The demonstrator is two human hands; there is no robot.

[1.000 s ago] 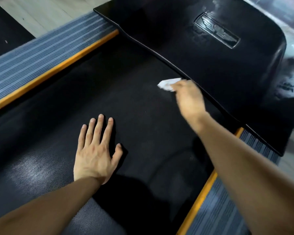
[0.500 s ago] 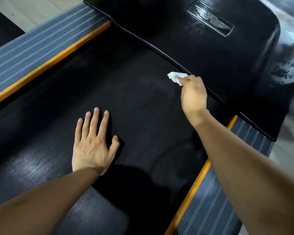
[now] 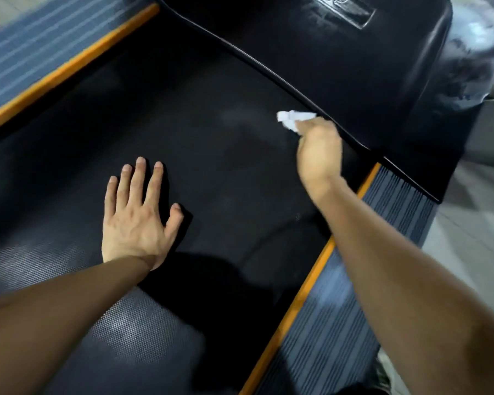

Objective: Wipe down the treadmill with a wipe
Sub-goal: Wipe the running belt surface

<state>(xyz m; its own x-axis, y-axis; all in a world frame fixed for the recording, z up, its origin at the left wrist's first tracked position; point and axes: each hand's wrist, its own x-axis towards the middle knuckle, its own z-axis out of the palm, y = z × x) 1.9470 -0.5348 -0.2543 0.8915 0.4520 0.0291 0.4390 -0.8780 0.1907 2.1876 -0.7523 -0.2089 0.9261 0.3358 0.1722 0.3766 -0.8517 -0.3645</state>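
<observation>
White wipe (image 3: 293,118), crumpled, pinched at the fingertips of the right hand (image 3: 320,149), sits on the black belt (image 3: 211,155) just beside the raised lip of the motor cover (image 3: 354,67); how the individual fingers lie is blurred. Left hand (image 3: 137,215): flat on the belt, fingers straight and slightly spread, thumb out, bracing. Advised handling: flatten the wad so more of it meets the textured belt, press evenly, run overlapping strokes along the cover's lip where a pale smear (image 3: 240,118) shows, and keep the left palm planted so the belt cannot slide.
</observation>
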